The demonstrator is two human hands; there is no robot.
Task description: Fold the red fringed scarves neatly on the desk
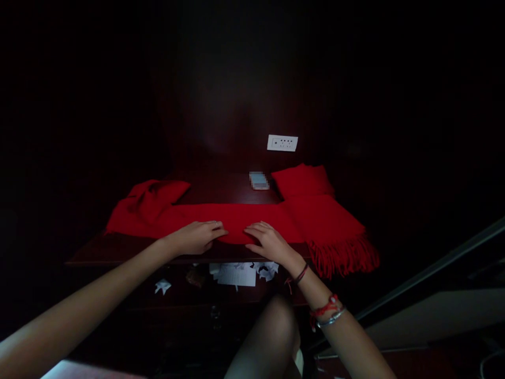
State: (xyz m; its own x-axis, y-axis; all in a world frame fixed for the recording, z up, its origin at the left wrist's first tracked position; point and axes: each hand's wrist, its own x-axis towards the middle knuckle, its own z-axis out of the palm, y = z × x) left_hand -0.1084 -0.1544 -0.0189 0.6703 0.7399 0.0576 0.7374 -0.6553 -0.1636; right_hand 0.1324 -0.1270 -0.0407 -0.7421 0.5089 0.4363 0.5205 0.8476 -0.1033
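Note:
A long red scarf (244, 216) lies stretched across a dark wooden table (118, 250), bunched at its left end and fringed at its right end, which hangs over the front edge. My left hand (197, 237) rests on the scarf's near edge, fingers curled over it. Close beside it, my right hand (268, 242) lies flat on the scarf with its fingers stretched out. The right wrist wears red strings and a silver bangle.
A second folded red cloth (303, 181) sits at the back right. A small blurred pale object (259, 180) lies behind the scarf. A white socket plate (282, 142) is on the dark wall. Paper scraps (236, 273) lie below the table edge. My knee (272, 326) is below.

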